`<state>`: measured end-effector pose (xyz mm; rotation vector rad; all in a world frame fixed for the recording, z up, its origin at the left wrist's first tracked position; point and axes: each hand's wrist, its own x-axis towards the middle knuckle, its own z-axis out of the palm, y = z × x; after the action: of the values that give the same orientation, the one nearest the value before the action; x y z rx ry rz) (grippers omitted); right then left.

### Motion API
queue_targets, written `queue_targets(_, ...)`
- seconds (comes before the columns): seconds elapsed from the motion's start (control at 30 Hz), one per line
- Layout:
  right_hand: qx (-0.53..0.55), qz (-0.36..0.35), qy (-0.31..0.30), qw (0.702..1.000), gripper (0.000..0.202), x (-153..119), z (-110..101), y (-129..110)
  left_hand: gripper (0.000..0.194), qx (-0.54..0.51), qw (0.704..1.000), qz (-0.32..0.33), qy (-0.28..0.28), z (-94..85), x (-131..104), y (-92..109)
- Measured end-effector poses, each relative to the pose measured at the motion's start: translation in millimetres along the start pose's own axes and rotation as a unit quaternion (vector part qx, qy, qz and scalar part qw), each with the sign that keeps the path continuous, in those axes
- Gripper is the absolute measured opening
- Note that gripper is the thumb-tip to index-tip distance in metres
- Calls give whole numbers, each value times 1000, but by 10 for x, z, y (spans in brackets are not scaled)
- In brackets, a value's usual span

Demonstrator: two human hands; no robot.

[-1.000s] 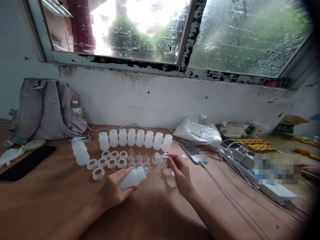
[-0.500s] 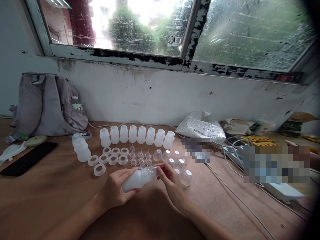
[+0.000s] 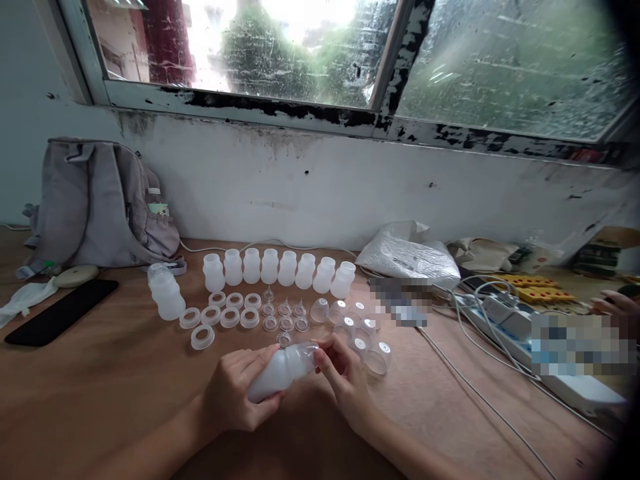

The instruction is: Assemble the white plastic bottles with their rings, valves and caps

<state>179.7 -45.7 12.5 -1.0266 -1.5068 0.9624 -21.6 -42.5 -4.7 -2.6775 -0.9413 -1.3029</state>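
My left hand [image 3: 245,387] is wrapped round the body of a frosted bottle [image 3: 275,377], which lies tilted with its clear capped end to the right. The fingers of my right hand [image 3: 340,370] pinch that clear end. Behind are several open frosted bottles [image 3: 270,267] in a row, and a capped bottle [image 3: 167,293] stands to their left. Several white rings [image 3: 230,317], clear nipples [image 3: 285,323] and clear domed caps [image 3: 376,360] lie between the row and my hands.
A grey backpack [image 3: 90,207] and a black phone-like slab [image 3: 63,312] are on the left. At right are a silvery bag [image 3: 407,257], a white power strip [image 3: 583,390] with cables, yellow items [image 3: 540,290] and another person's hand [image 3: 615,303].
The view has shifted slightly, so the table items appear a little further right. Both hands keep hold of the bottle, now slightly lower in view. The other person's hand shows more at right.
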Motion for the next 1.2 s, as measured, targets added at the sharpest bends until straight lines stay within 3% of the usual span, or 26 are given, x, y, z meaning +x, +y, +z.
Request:
queue_targets(0.3, -1, -18, 12, 1000, 19, 12, 5, 63, 61, -4, 999, -4, -36, -25, 21, -45)
queue_targets(0.47, -36, -79, -34, 996, 32, -1, -54, 16, 61, -77, 988, -104, -85, -72, 115, -2)
queue_targets(0.57, -42, -95, -59, 993, 43, -13, -63, -20, 48, -142, 972, -166, -89, -87, 179, 40)
queue_targets(0.77, -70, -58, -60, 994, 30, 101, -93, 14, 38, -205, 926, -317, -30, -39, 197, -13)
queue_targets(0.9, -112, -38, -58, 991, 26, 144, -80, 47, 39, -227, 901, -369, -12, -6, 182, -80)
queue_targets(1.07, -127, -49, -71, 988, 27, 131, -39, 66, 57, -187, 922, -340, -17, -90, 209, -64)
queue_targets(1.2, -131, -48, -59, 988, 28, 131, -45, 103, 47, -127, 961, -246, 27, -270, 356, -3)
